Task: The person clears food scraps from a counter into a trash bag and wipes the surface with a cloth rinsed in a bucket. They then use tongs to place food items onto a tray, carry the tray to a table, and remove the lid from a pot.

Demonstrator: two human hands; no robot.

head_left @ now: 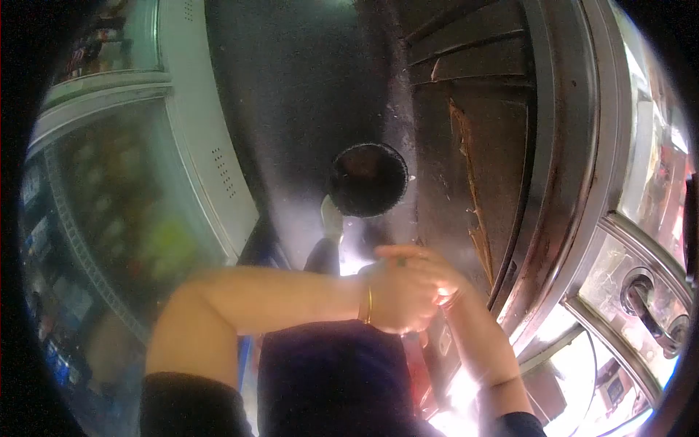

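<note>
My left hand, with a gold bangle on its wrist, is held across in front of my body. Against it lies my right hand, closed around its far side with the fingers pointing left. The left fingers are mostly hidden behind the right hand and slightly blurred. No separate object shows between the two hands. Below and behind them is my dark apron or top.
A round black bucket stands on the dark floor, close to my light shoe. A glass-door fridge lines the left. On the right are a split dark panel and a metal counter edge.
</note>
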